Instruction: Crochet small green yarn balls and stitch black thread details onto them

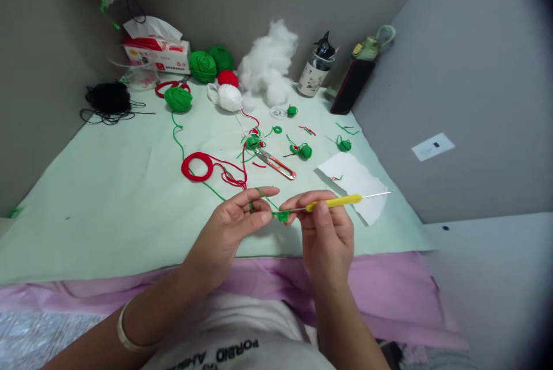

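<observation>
My right hand [327, 233] grips a yellow-handled crochet hook [339, 202], its metal shaft pointing left into a small piece of green crochet [283, 216]. My left hand [235, 220] pinches the left end of that piece between thumb and a finger. Green yarn [211, 188] loops around the left fingers and runs back to a green yarn ball [178, 99]. Just beyond the hands lie a red yarn ring [197, 167] with loose strands and orange-handled thread snips [276, 163].
Small green crocheted balls [305, 151] and yarn scraps lie mid-table. White paper [358, 185] is at right. Behind stand white stuffing [270, 67], a pen cup [315, 73], a bottle [356, 79], a tissue box [159, 54], more yarn balls [203, 66] and black yarn [108, 98].
</observation>
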The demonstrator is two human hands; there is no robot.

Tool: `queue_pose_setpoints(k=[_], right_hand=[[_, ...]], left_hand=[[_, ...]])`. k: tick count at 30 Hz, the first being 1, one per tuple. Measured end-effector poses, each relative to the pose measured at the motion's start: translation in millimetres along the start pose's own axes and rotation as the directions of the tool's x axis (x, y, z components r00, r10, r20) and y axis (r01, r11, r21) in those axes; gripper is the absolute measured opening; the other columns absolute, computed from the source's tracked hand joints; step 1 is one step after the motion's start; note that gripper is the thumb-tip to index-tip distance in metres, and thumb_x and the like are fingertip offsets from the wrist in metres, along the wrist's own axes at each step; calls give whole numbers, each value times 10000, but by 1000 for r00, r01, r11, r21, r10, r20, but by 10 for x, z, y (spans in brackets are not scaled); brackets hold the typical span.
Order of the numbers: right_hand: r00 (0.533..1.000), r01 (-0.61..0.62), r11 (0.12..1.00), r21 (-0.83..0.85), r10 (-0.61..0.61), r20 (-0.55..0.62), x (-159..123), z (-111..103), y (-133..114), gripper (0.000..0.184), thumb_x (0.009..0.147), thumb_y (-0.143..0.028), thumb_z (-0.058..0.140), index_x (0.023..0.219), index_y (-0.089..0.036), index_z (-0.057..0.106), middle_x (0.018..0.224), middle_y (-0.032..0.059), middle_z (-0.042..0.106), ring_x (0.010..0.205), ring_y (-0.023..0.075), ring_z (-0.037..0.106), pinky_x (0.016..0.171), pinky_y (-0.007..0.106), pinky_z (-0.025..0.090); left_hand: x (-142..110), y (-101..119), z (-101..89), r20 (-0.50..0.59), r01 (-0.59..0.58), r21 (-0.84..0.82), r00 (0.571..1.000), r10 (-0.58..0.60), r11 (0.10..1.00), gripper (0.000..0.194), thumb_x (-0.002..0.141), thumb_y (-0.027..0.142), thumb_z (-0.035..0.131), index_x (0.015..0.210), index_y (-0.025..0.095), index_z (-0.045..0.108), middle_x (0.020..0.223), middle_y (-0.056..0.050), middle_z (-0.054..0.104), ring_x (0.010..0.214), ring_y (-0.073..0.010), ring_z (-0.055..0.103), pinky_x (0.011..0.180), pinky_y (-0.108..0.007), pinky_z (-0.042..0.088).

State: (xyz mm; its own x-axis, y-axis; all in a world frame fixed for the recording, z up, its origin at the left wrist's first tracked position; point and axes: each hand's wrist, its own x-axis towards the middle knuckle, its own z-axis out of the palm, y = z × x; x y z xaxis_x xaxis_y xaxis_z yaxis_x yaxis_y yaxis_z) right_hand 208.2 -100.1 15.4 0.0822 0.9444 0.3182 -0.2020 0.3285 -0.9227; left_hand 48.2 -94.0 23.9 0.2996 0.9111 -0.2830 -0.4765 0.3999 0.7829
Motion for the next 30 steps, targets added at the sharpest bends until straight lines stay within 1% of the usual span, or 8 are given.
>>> queue_pose_setpoints(k=[6, 12, 17, 21, 22, 24, 27, 30], right_hand=[[1000, 22, 992, -122, -21, 8, -41, 5, -20, 230, 1058, -311, 490, 980, -207, 680, 909, 52, 761, 771, 164, 694, 715, 322, 581], [977, 214, 920, -329, -198, 83, -90, 7, -40, 230, 1048, -195, 465, 1057, -227, 692, 959, 48, 747, 799, 165, 685, 724, 340, 574], [852, 524, 639, -564, -384, 356, -118, -5, -50, 284, 1013, -125, 484, 1221, -241, 640, 1059, 79, 747, 954, 207, 706, 781, 376, 600], [757, 639, 341, -690, -438, 485, -133, -17, -3, 372, 944, -98, 632, 1275, -266, 664, 1171, 87, 729, 1070, 225, 692, 863, 362, 606], [758, 635, 342, -692, -450, 473, -136, -21, 9, 384, 937, -101, 647, 1276, -280, 676, 1198, 84, 718, 1091, 229, 685, 878, 368, 602], [806, 583, 483, -653, -445, 390, -134, -27, 18, 356, 962, -129, 615, 1268, -293, 692, 1205, 81, 706, 1076, 230, 682, 867, 387, 598], [912, 407, 791, -456, -375, 164, -107, -13, 3, 280, 1015, -160, 523, 1168, -266, 732, 1031, 64, 731, 904, 201, 679, 758, 377, 580], [957, 287, 922, -260, -289, 29, -57, 32, -6, 235, 1024, -192, 534, 1044, -258, 758, 923, 40, 726, 828, 184, 658, 704, 349, 551]], left_hand=[[-8, 6, -17, -3, -18, 15, 1000, 18, 1000, 299, 829, 260, 783, 1127, 246, 782, 833, 5, 605, 836, -150, 541, 846, -283, 422], [6, -27, -35, -13, -74, 37, 997, 75, 997, 308, 826, 239, 801, 1133, 267, 788, 834, 12, 609, 842, -140, 544, 834, -260, 435], [-12, -44, -15, -48, -124, 41, 991, 126, 991, 350, 822, 210, 814, 1164, 268, 775, 847, 14, 639, 820, -124, 554, 811, -234, 449], [-20, -22, 9, 18, 25, -154, 1000, -23, 988, 401, 819, 228, 817, 1213, 243, 747, 848, 3, 652, 768, -105, 563, 761, -220, 470], [-14, -13, 7, 47, 85, -200, 996, -78, 976, 400, 821, 237, 816, 1215, 227, 747, 865, -8, 657, 764, -102, 565, 755, -218, 478], [7, 2, -8, 79, 160, -254, 986, -145, 954, 381, 825, 233, 814, 1200, 199, 756, 864, -14, 645, 725, -83, 543, 736, -207, 489], [32, 16, -24, 60, 122, -263, 992, -110, 957, 341, 833, 195, 804, 1172, 190, 770, 761, 28, 564, 609, -42, 438, 666, -172, 472], [29, 8, 2, 49, 52, -201, 998, -43, 978, 309, 834, 173, 795, 1140, 210, 778, 755, 44, 541, 564, -31, 388, 608, -166, 445]])
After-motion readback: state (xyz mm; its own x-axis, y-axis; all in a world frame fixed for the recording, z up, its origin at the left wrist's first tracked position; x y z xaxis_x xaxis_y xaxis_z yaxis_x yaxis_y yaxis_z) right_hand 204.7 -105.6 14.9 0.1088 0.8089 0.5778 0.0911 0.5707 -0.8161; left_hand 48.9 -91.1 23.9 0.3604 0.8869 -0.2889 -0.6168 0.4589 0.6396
